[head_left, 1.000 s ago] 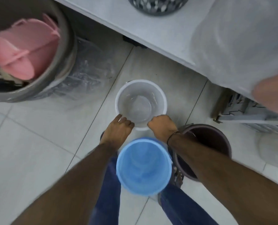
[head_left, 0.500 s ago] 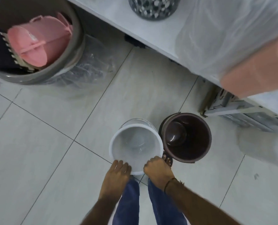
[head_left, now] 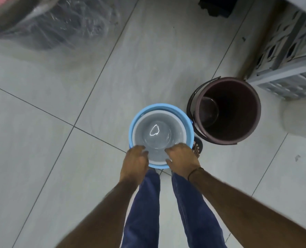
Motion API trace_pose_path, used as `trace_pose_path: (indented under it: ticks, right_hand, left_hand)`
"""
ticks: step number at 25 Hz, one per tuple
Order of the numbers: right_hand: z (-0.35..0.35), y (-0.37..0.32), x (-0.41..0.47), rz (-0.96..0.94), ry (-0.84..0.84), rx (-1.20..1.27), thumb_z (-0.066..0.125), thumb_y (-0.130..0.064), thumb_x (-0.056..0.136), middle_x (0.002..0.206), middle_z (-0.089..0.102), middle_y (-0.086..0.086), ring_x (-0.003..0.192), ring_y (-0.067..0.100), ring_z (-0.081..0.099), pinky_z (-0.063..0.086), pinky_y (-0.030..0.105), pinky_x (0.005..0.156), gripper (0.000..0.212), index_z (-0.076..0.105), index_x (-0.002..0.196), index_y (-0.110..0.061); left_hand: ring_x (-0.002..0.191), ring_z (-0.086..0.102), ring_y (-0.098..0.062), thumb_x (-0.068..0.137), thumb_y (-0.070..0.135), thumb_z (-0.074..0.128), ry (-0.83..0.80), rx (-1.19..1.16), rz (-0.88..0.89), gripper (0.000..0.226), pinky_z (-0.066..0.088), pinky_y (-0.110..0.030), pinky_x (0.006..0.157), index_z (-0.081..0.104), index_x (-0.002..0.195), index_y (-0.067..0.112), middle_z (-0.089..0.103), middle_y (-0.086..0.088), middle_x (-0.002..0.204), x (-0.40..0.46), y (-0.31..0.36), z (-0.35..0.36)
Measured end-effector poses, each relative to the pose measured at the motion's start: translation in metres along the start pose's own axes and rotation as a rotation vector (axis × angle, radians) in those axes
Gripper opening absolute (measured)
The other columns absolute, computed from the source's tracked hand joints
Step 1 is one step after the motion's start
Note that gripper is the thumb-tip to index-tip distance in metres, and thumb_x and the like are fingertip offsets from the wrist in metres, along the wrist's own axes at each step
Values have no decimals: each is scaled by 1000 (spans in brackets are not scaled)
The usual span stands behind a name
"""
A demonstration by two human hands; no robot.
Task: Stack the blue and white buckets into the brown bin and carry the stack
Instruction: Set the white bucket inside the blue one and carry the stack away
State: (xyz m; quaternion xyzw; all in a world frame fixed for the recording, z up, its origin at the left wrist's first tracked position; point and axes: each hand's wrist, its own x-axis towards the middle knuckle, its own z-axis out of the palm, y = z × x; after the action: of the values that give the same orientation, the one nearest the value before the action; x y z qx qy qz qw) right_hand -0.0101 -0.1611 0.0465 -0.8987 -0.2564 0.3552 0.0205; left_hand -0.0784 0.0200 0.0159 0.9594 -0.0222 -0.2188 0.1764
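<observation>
The white bucket [head_left: 159,135] sits nested inside the blue bucket [head_left: 136,119], whose rim shows as a ring around it, on the floor in front of my feet. My left hand [head_left: 135,162] grips the near left of the white bucket's rim. My right hand [head_left: 181,158] grips the near right of that rim. The brown bin [head_left: 227,110] stands upright and open just to the right of the blue bucket, its dark handle folded down on the left side.
A grey tiled floor [head_left: 77,83] lies all around. A plastic-wrapped container [head_left: 46,20] stands at the top left. A white perforated crate [head_left: 291,56] sits at the top right under a shelf. My legs in blue jeans [head_left: 166,212] are below the buckets.
The white bucket, held by both hands, has gone down into the blue bucket. The view has tilted downward, so the table and the pink items have left the frame.
</observation>
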Motion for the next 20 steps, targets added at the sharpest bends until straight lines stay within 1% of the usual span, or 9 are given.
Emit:
trace_pose_path:
  ticks: [2, 3, 5, 6, 7, 9, 12, 16, 20]
  right_hand:
    - [10, 7, -1, 308, 285, 221, 68, -34, 76, 87, 70, 5, 82, 28, 62, 53, 40, 74, 27, 65, 94, -15]
    - [15, 12, -2, 533, 393, 374, 73, -36, 72, 89, 68, 4, 84, 27, 61, 54, 40, 74, 34, 63, 96, -15]
    - [22, 26, 3, 969, 401, 786, 80, -35, 66, 97, 64, 6, 89, 28, 61, 55, 39, 76, 45, 59, 99, -13]
    - [25, 33, 9, 1085, 333, 962, 82, -32, 65, 98, 65, 8, 88, 28, 62, 54, 36, 75, 46, 59, 100, -11]
    - [28, 38, 14, 1107, 246, 1074, 83, -27, 67, 97, 67, 8, 85, 26, 62, 53, 33, 72, 44, 61, 101, -10]
    - [33, 44, 22, 1063, 172, 1107, 83, -19, 69, 97, 69, 10, 80, 25, 61, 52, 32, 69, 39, 63, 101, -8]
    - [26, 40, 24, 1046, 211, 1067, 82, -17, 71, 95, 69, 8, 82, 26, 61, 54, 33, 73, 37, 62, 102, -10]
    - [-31, 22, 1, 1019, 196, 1085, 82, -23, 68, 98, 71, 5, 90, 29, 67, 57, 41, 85, 41, 63, 104, -18]
    - [-120, 9, -66, 1018, 211, 1135, 80, -20, 67, 111, 70, 8, 102, 30, 64, 54, 38, 90, 53, 61, 116, -18]
  left_hand:
    - [105, 59, -36, 73, 15, 80, 137, -222, -416, 51, 53, -46, 85, 62, 119, 4, 60, -17, 120, 9, -5, -12]
    - [116, 53, -37, 75, 24, 81, 91, -387, -667, 68, 50, -49, 93, 52, 132, 3, 53, -17, 131, 16, -9, -18]
    - [124, 52, -38, 78, 31, 82, -91, -893, -1100, 84, 48, -50, 101, 38, 144, 2, 48, -18, 139, 35, -22, -20]
    - [118, 58, -38, 79, 28, 82, -179, -1135, -1181, 77, 51, -50, 100, 43, 141, 2, 55, -17, 133, 43, -29, -18]
    - [111, 62, -37, 80, 25, 81, -224, -1214, -1181, 68, 53, -51, 97, 49, 137, 3, 60, -16, 128, 49, -34, -16]
    - [106, 65, -35, 80, 18, 81, -194, -1191, -1145, 60, 55, -54, 94, 54, 133, 8, 63, -13, 124, 54, -38, -11]
    - [102, 65, -35, 77, 14, 83, -94, -1166, -1151, 60, 58, -53, 90, 54, 129, 15, 62, -9, 117, 49, -28, -23]
    - [92, 66, -33, 75, 12, 84, 94, -1149, -1157, 55, 60, -49, 84, 50, 118, 22, 61, -8, 106, 15, -5, -87]
    - [83, 66, -28, 76, 8, 82, 148, -1180, -1115, 52, 60, -50, 84, 45, 110, 23, 65, -12, 103, -34, 46, -184]
